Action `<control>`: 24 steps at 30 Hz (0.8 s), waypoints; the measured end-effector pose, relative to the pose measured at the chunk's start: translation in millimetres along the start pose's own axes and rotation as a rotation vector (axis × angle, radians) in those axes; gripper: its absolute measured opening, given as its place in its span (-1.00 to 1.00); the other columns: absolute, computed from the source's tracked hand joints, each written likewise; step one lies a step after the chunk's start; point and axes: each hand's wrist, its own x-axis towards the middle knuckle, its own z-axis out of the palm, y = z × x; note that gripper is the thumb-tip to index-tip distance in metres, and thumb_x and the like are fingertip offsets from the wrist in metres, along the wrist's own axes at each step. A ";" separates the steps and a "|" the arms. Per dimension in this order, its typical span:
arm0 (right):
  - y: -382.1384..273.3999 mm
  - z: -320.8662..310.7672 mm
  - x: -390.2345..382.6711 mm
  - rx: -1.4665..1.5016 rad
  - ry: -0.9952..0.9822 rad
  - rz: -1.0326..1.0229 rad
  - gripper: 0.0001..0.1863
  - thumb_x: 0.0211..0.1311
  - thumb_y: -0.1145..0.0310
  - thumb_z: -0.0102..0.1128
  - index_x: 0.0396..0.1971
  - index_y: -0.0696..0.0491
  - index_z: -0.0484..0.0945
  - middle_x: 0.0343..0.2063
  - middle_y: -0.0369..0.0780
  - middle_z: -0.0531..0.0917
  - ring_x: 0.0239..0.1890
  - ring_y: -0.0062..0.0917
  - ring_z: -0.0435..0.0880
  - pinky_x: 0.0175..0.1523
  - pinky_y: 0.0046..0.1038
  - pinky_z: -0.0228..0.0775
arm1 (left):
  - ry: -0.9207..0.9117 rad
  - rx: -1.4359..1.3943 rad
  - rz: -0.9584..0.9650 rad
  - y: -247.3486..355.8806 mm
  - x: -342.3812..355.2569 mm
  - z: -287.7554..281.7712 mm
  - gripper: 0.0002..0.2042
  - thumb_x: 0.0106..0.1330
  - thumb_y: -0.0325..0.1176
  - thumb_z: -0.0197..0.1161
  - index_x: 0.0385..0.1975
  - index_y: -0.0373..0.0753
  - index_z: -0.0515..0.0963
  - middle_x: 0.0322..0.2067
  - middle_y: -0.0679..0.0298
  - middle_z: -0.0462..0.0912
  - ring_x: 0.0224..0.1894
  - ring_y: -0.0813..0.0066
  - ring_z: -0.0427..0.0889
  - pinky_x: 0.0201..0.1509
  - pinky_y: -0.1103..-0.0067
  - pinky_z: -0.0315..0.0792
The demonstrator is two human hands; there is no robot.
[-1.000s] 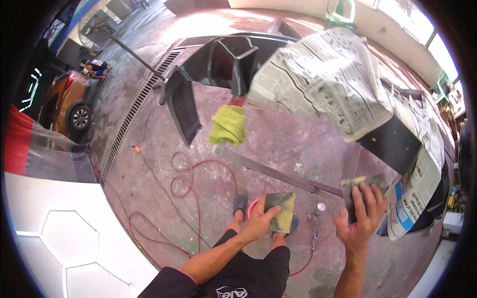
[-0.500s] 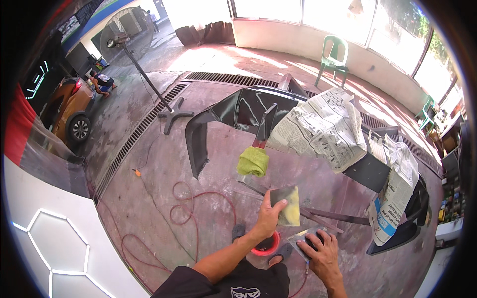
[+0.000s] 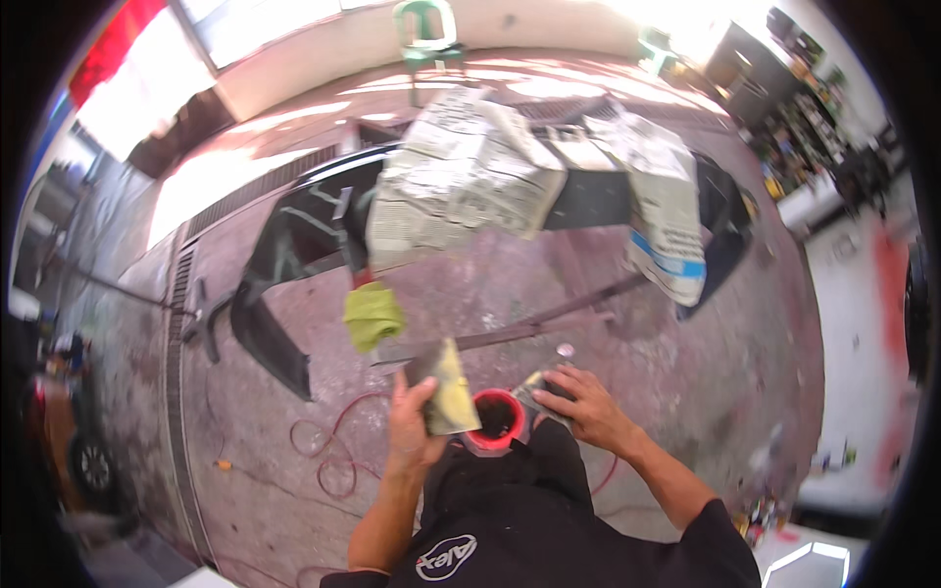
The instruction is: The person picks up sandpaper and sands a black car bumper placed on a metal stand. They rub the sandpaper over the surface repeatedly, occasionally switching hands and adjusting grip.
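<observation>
My left hand grips a flat dark board with a thick patch of yellow paste along one side. Thumb on top, it holds the board tilted just left of a red bucket. The bucket stands by my legs, its inside dark. To the right of the bucket, my right hand is closed on a flat grey scraper with yellowish smears near its end; the fingers and blur hide part of it. The board and the scraper are apart, on opposite sides of the bucket.
A black car bumper lies ahead, partly covered with newspaper. A green cloth hangs on a stand at its near side. A dark bar crosses the floor. A red hose coils at left; a green chair stands behind.
My view has swung to the right. Both hands have drawn closer to my body and the bucket, still holding the board and the scraper. The board is tilted more steeply.
</observation>
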 end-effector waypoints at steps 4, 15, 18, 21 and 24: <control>16.0 -7.6 -12.7 0.904 0.270 0.648 -0.49 0.51 0.52 0.19 0.39 -0.12 0.57 0.28 -0.26 0.62 0.18 -0.36 0.70 0.20 -0.23 0.58 | 0.135 0.062 0.038 -1.2 20.2 4.7 -0.54 0.42 -0.49 0.17 0.33 -0.23 0.45 -0.01 0.22 0.72 -0.06 0.33 0.78 0.06 0.36 0.72; 119.6 -62.6 -9.1 1.937 0.620 0.649 -0.06 0.58 -0.43 -0.13 0.54 0.12 0.30 0.41 -0.07 0.54 0.39 -0.18 0.59 0.47 0.10 0.44 | 0.240 0.240 -0.045 -71.7 72.5 76.8 -0.59 0.48 -0.47 0.18 0.32 -0.23 0.47 0.02 0.24 0.71 0.01 0.40 0.76 0.14 0.41 0.68; 141.4 -77.8 -12.8 1.956 0.610 0.633 -0.09 0.57 -0.38 -0.05 0.51 0.13 0.35 0.43 -0.05 0.52 0.42 -0.20 0.57 0.49 0.06 0.42 | 0.233 0.269 -0.042 -82.5 87.7 95.4 -0.60 0.48 -0.49 0.17 0.31 -0.24 0.47 0.02 0.23 0.71 -0.01 0.41 0.76 0.13 0.42 0.68; 153.4 -73.6 -25.4 1.716 0.564 0.712 -0.15 0.58 -0.29 -0.03 0.52 0.14 0.36 0.42 -0.01 0.54 0.45 -0.11 0.53 0.44 0.16 0.43 | 0.199 0.311 -0.043 -83.1 94.2 107.1 -0.60 0.48 -0.50 0.17 0.31 -0.26 0.47 0.01 0.22 0.71 -0.02 0.41 0.76 0.11 0.44 0.69; 148.9 -77.8 -29.5 1.518 0.502 0.657 -0.25 0.51 -0.11 0.12 0.44 0.16 0.48 0.40 -0.03 0.55 0.47 -0.18 0.51 0.52 0.03 0.33 | 0.194 0.348 -0.025 -76.2 95.2 119.6 -0.60 0.49 -0.50 0.17 0.31 -0.28 0.46 0.00 0.22 0.71 -0.03 0.41 0.76 0.11 0.43 0.69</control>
